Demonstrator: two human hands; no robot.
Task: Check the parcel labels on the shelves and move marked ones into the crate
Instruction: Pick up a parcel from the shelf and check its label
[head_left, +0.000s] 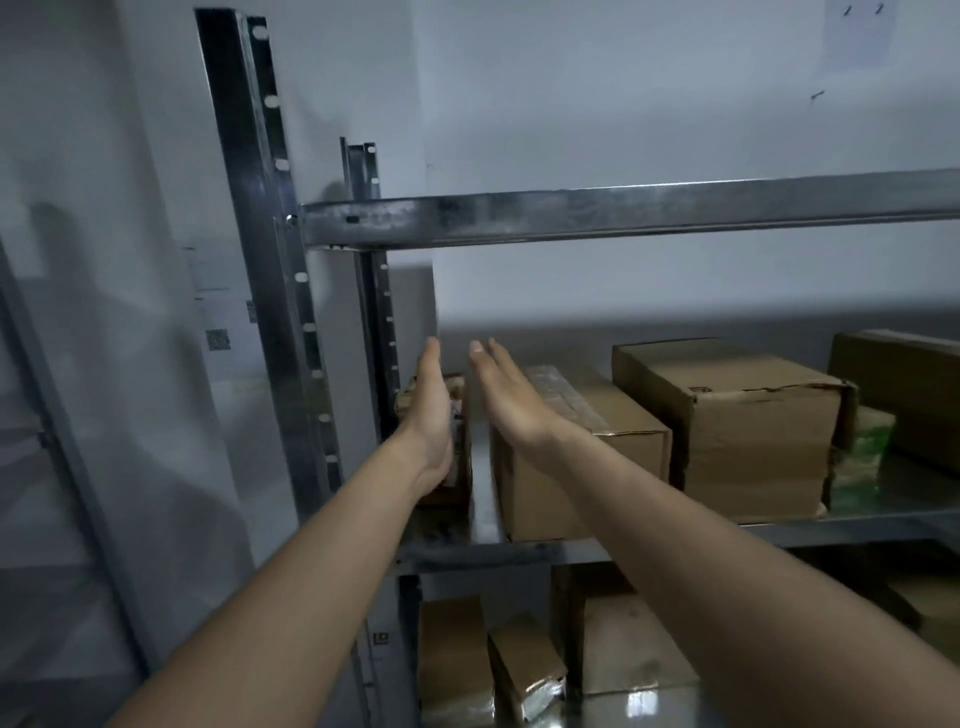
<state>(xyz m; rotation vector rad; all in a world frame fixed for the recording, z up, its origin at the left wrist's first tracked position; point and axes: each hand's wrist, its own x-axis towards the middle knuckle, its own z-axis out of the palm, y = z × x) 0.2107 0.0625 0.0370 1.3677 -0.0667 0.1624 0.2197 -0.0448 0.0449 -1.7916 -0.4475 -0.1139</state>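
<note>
Parcels stand in a row on the middle shelf, running rightward from the front upright post. Closest to the post is a small parcel, brown and narrow, tucked just beside the rear post. It has a pale patch near its top that is too blurred to read. A strip of bare shelf separates it from the next box farther from the post, so you have room on that side. Beyond that box comes a bigger carton with a dented, torn top edge. A green-wrapped pack sits close against its far side, and another carton is cut off by the frame. Above the whole row there is open space up to the steel beam that joins the post.

Your left grip is flat, fingers straight and together, palm turned away from the post. It lies across the small parcel; you cannot tell whether it touches. Your right grip is also flat and holds nothing. It hovers over the post-side top edge of the next box, fingers pointing at the wall.

Below, on the lower shelf, more brown parcels stand right of the post, and one has a shiny taped end.
</note>
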